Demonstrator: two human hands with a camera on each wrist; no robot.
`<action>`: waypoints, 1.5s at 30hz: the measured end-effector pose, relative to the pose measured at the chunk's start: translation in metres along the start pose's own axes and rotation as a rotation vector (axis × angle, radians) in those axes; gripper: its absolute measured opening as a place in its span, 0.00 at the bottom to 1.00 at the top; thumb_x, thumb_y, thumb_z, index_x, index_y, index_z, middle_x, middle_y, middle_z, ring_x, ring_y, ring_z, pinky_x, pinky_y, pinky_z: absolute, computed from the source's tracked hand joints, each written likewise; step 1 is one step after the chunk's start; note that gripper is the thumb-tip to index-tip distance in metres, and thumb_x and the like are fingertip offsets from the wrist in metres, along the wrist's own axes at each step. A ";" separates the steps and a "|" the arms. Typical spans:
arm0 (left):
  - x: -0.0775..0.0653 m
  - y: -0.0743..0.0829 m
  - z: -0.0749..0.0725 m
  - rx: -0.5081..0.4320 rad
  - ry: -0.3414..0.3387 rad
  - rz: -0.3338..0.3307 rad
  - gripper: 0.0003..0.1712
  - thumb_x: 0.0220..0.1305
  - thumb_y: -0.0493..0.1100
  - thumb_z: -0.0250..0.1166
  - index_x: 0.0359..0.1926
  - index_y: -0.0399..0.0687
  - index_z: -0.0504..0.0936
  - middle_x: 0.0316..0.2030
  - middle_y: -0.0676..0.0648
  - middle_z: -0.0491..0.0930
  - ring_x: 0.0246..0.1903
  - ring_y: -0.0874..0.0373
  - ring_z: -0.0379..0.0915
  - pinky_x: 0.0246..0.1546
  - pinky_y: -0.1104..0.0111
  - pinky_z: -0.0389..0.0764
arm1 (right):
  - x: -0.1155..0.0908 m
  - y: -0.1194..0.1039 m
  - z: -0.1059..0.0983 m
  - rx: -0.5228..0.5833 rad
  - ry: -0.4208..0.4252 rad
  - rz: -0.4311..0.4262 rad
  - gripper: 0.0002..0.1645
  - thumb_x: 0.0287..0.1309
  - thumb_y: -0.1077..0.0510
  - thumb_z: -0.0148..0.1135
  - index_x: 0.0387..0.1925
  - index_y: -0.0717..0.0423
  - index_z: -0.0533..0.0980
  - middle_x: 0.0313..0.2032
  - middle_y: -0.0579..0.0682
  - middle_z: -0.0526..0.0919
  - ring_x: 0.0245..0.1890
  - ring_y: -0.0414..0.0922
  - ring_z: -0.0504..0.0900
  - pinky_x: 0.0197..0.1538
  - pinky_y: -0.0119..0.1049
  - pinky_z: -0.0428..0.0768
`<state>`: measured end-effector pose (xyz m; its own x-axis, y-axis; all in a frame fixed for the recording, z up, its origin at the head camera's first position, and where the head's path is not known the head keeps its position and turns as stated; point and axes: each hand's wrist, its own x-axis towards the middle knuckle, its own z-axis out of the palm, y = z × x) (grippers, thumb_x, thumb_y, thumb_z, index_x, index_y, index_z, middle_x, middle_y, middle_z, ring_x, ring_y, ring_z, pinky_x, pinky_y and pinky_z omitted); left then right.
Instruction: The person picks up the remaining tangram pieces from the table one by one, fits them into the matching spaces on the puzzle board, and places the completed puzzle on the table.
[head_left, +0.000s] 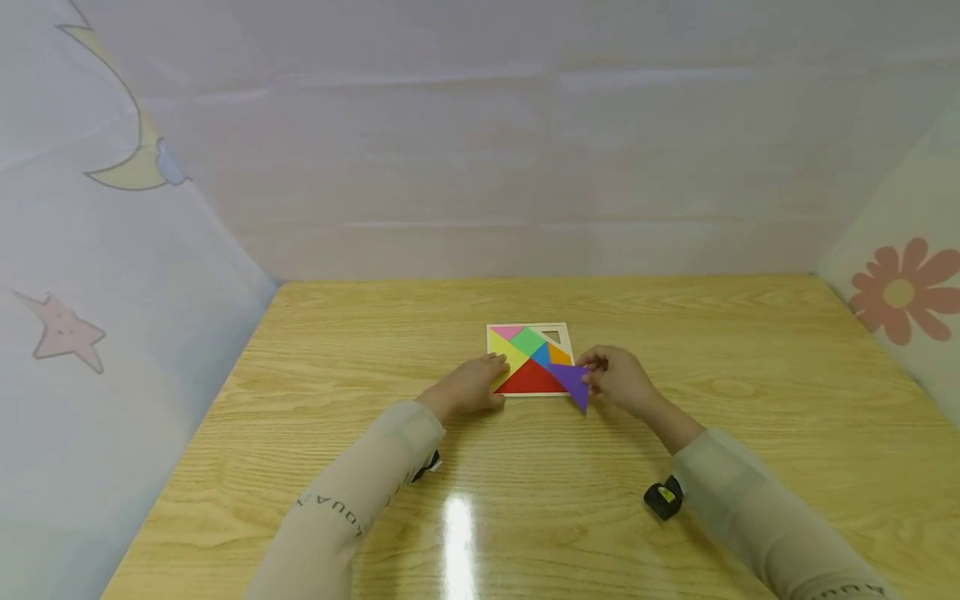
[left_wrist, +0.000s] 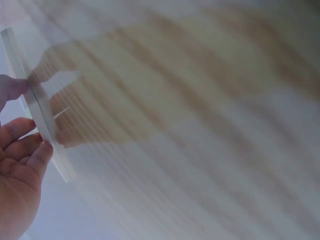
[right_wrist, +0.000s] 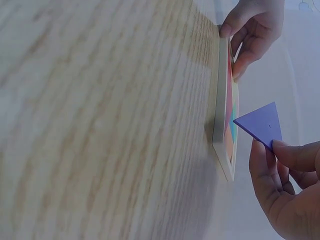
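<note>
A square tangram tray with a pale rim lies on the table in the head view. In it are a yellow triangle, a red triangle, a green piece, a pink piece, a blue piece and an orange piece. My left hand grips the tray's left side, thumb at the near corner. My right hand pinches a purple triangle, tilted above the tray's near right corner. In the left wrist view, my fingers touch the tray's edge.
The wooden table has a glossy surface that reflects light and the left hand. A pale backdrop stands behind it, with printed side walls at left and right. The tray's upper right part shows a small dark triangular opening.
</note>
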<state>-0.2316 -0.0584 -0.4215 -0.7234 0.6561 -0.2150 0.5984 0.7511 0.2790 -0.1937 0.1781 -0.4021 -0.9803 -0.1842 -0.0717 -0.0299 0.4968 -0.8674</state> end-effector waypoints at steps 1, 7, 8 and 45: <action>0.000 0.000 0.000 0.002 0.002 0.000 0.31 0.56 0.46 0.56 0.59 0.38 0.63 0.61 0.42 0.56 0.61 0.51 0.47 0.59 0.65 0.52 | 0.001 0.001 0.000 -0.001 0.002 0.000 0.10 0.49 0.77 0.50 0.37 0.75 0.70 0.27 0.59 0.71 0.23 0.47 0.75 0.28 0.40 0.78; -0.001 0.001 0.000 0.001 0.018 0.001 0.31 0.55 0.45 0.57 0.59 0.37 0.63 0.60 0.42 0.57 0.61 0.50 0.48 0.59 0.65 0.52 | 0.008 0.003 0.001 -0.007 0.018 0.004 0.10 0.49 0.75 0.51 0.36 0.74 0.70 0.28 0.58 0.72 0.25 0.46 0.75 0.29 0.39 0.78; -0.001 0.001 0.000 0.001 0.017 0.000 0.31 0.55 0.45 0.57 0.59 0.37 0.63 0.60 0.42 0.57 0.61 0.51 0.48 0.59 0.65 0.52 | 0.009 0.002 0.001 -0.006 0.022 0.006 0.10 0.49 0.75 0.51 0.36 0.74 0.70 0.28 0.58 0.72 0.25 0.45 0.74 0.29 0.39 0.78; 0.002 0.001 -0.003 -0.001 -0.026 -0.019 0.31 0.56 0.46 0.55 0.59 0.39 0.62 0.61 0.44 0.55 0.61 0.52 0.46 0.60 0.67 0.50 | 0.055 0.005 0.002 -0.124 0.137 0.070 0.11 0.50 0.73 0.48 0.38 0.73 0.72 0.30 0.61 0.73 0.26 0.48 0.72 0.25 0.28 0.73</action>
<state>-0.2336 -0.0563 -0.4187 -0.7254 0.6433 -0.2447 0.5840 0.7634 0.2759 -0.2475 0.1688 -0.4109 -0.9980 -0.0323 -0.0547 0.0239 0.6068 -0.7945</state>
